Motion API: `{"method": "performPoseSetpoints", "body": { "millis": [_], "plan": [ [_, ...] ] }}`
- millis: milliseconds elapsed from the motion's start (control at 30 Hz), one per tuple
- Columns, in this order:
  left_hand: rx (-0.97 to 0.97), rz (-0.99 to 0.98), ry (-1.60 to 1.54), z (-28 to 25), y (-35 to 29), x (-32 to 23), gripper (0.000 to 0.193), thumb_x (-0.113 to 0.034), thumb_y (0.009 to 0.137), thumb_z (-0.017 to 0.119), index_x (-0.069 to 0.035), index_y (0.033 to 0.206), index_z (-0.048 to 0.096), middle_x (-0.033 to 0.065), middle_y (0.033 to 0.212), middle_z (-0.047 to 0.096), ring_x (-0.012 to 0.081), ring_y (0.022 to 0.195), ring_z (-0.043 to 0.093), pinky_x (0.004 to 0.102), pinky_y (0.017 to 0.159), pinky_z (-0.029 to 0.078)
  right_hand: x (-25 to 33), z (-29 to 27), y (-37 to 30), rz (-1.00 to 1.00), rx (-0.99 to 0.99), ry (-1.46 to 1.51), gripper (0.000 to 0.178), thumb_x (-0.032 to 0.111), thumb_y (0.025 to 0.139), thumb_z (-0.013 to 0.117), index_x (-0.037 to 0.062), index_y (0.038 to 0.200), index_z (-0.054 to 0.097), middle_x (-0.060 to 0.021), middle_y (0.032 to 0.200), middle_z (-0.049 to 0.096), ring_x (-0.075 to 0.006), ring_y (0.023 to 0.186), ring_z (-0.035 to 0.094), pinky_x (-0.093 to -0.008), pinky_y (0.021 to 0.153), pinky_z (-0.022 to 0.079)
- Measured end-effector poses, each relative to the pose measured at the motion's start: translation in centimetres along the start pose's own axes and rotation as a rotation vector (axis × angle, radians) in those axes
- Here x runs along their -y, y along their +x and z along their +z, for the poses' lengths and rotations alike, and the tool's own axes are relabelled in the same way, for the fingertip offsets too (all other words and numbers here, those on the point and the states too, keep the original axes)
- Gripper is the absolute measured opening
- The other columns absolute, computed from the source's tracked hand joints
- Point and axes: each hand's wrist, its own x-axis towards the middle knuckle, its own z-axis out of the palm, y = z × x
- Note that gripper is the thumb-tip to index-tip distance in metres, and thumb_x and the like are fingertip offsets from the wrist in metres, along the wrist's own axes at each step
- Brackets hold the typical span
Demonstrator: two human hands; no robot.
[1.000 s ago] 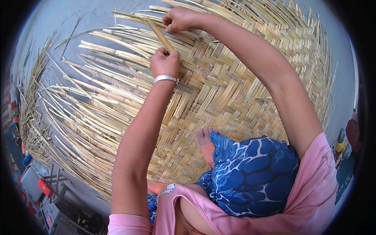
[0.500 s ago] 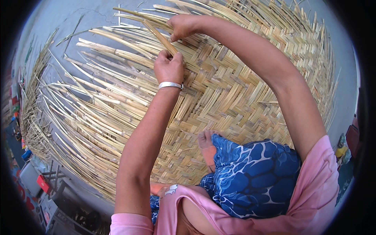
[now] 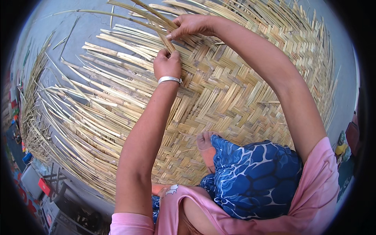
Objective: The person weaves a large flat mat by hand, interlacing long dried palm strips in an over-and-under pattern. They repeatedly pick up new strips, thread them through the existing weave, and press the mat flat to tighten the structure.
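Observation:
A large mat (image 3: 231, 98) of pale split reed strips lies woven in a zigzag pattern, its loose strip ends fanning out to the left. My left hand (image 3: 167, 67), with a silver bangle at the wrist, is closed on a flat reed strip (image 3: 166, 41) at the edge of the weave. Just beyond it, my right hand (image 3: 192, 26) pinches several strips (image 3: 150, 16) between thumb and fingers. Those strips are raised, pointing up and left above the others. How many lie in the right hand's grip is hidden.
A heap of thin reed stalks (image 3: 33, 102) lies along the floor (image 3: 84, 27) at the left. A red item (image 3: 44, 187) and grey furniture (image 3: 62, 207) stand at the lower left. My bare foot (image 3: 204, 143) rests on the mat.
More strips have been lifted at the right hand and now rise at a steeper angle. The right hand has closed round them; the left hand keeps its strip, almost unmoved.

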Motion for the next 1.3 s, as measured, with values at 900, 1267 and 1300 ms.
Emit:
{"method": "performPoseSetpoints", "body": {
  "millis": [900,1267,1300],
  "plan": [
    [0.046,0.455,0.331,-1.9,-3.9,0.2,0.023,-0.007,0.082,0.056,-0.003,0.104,0.06,0.013,0.093,0.066,0.023,0.075,0.066,0.0305,0.067,0.05,-5.5,-0.5,-4.3,-0.21,-0.69,-0.55,0.019,0.012,0.079,0.06,0.0114,0.098,0.065,-0.0048,0.08,0.066,-0.014,0.072,0.061,-0.0265,0.069,0.049],
    [0.123,0.495,0.432,4.7,1.3,-6.2,0.043,-0.018,0.075,0.066,0.003,0.111,0.056,0.0208,0.098,0.061,0.0324,0.091,0.059,0.0371,0.081,0.046,-4.5,-4.2,-6.2,-0.232,-0.436,0.422,0.021,0.019,0.088,0.056,0.009,0.106,0.059,0.0007,0.09,0.064,-0.0063,0.081,0.061,-0.0227,0.072,0.051],
    [0.207,0.395,0.397,5.1,2.0,-6.5,0.04,-0.019,0.076,0.066,0.002,0.109,0.058,0.0203,0.096,0.062,0.0326,0.09,0.06,0.0372,0.081,0.047,-4.1,-4.3,-6.3,-0.23,-0.437,0.428,0.022,0.02,0.088,0.056,0.0093,0.106,0.059,0.0008,0.089,0.064,-0.0062,0.082,0.061,-0.0226,0.072,0.051]
  ]
}}
